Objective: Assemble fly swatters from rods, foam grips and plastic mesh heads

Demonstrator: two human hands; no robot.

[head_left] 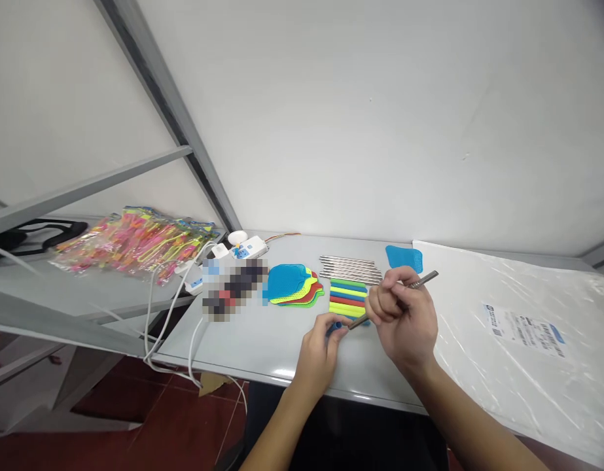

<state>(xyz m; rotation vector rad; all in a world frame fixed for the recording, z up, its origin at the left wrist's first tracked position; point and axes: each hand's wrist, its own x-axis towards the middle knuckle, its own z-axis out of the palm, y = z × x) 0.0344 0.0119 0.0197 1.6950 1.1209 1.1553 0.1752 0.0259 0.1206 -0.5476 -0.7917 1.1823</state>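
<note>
My left hand (pixel 319 350) is closed around a short blue plastic tube (pixel 336 326), whose round end shows between the fingers. In my closed right hand (pixel 404 311) is a metal rod (pixel 426 279); it slants down to the left. The rod's lower end is at the blue tube, but I cannot tell whether it is inside. Just beyond my hands lies a row of coloured plastic tubes (pixel 347 301) in green, blue, yellow and red. Several thin metal rods (pixel 349 267) lie behind them. To the left is a fanned stack of perforated fly swatter heads (pixel 286 281), blue on top.
One blue swatter head (pixel 404 258) lies by the wall. White plastic sheeting with a label (pixel 525 330) covers the table's right side. Power strips (pixel 247 248) and white cables (pixel 157 327) are at the left, beside a pile of colourful bagged items (pixel 139 242). A blurred dark object (pixel 237 288) lies nearby.
</note>
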